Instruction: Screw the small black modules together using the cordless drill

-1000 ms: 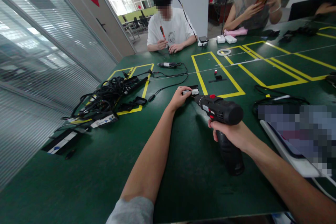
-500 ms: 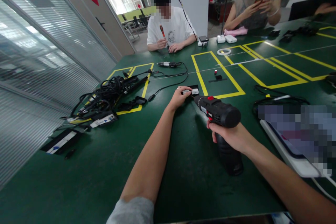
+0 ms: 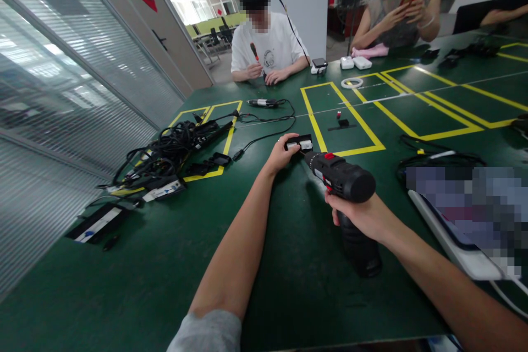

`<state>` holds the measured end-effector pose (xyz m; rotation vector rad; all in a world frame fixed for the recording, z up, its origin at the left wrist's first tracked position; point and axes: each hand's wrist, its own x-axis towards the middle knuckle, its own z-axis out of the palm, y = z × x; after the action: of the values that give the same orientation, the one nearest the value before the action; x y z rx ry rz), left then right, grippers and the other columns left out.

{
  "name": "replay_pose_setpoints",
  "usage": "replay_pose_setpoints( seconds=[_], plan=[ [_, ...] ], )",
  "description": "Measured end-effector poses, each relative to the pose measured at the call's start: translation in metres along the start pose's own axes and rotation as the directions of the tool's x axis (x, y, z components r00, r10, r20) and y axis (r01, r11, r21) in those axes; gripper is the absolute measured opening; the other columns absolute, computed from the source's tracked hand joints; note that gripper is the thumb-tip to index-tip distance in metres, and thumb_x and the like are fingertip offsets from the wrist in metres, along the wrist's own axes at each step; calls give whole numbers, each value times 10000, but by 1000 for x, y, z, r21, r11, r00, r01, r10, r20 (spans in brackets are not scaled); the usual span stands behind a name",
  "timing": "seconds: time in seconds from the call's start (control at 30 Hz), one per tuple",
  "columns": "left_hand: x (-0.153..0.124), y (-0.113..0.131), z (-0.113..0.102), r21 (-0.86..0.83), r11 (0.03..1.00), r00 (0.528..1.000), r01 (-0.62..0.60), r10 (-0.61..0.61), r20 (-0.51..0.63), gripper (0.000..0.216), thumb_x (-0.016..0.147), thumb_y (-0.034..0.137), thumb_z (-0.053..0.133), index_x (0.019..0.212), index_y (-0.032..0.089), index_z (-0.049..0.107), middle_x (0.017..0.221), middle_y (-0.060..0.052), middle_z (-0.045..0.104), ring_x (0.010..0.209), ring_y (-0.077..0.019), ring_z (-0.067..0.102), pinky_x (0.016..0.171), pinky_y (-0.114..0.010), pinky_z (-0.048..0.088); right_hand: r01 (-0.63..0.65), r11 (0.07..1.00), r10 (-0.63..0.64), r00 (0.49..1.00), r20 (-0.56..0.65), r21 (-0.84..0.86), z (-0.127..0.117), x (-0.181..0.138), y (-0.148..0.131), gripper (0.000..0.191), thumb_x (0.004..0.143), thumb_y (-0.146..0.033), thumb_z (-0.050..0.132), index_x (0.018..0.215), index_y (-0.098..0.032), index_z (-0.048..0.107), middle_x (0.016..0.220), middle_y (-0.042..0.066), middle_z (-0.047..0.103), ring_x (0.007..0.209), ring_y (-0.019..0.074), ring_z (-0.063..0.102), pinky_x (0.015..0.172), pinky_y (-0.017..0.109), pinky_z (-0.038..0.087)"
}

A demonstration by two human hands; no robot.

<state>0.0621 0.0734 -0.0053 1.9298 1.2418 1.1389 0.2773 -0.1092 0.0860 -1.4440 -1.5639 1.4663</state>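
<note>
My right hand (image 3: pixel 358 210) is wrapped round the grip of a black and red cordless drill (image 3: pixel 342 173). Its chuck points away from me and to the left, with the bit's end close to a small black box with a white label (image 3: pixel 306 144). Whether the bit touches the box I cannot tell. The box lies on the green table, and my left hand (image 3: pixel 284 153) grips its left end, thumb on the near side and fingers over the far side.
A heap of black cables and adapters (image 3: pixel 173 146) lies to the left, near a labelled black box (image 3: pixel 99 223). A white-edged tablet (image 3: pixel 449 236) is at right. Across the table a person in a white shirt (image 3: pixel 270 47) holds a screwdriver (image 3: pixel 254 53). Yellow tape (image 3: pixel 358 150) marks rectangles.
The drill's rear end has shifted very slightly left. More of the black box shows beside my left fingers, and its top looks a little more tilted towards me.
</note>
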Motion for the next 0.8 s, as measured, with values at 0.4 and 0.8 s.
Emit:
replay_pose_setpoints(
  seconds=[0.4, 0.8],
  plan=[
    [2, -12, 1, -72, 996, 999, 47, -46, 19, 469, 776, 306, 622, 1214, 155, 551, 1137, -84, 617, 1001, -199, 586, 928, -338, 464, -13, 1000, 13, 1000, -14, 26, 0, -2, -4, 63, 756, -246, 580, 768, -184, 580, 512, -3, 596, 521, 176, 601, 587, 307, 450],
    [2, -5, 1, -53, 996, 998, 67, -67, 9, 444, 777, 286, 614, 1198, 159, 555, 1121, -76, 620, 997, -200, 584, 917, -330, 468, 5, 999, -5, 1000, -9, 36, -1, -2, -4, 50, 751, -235, 582, 737, -188, 590, 494, -5, 585, 499, 165, 584, 550, 290, 436]
  ],
)
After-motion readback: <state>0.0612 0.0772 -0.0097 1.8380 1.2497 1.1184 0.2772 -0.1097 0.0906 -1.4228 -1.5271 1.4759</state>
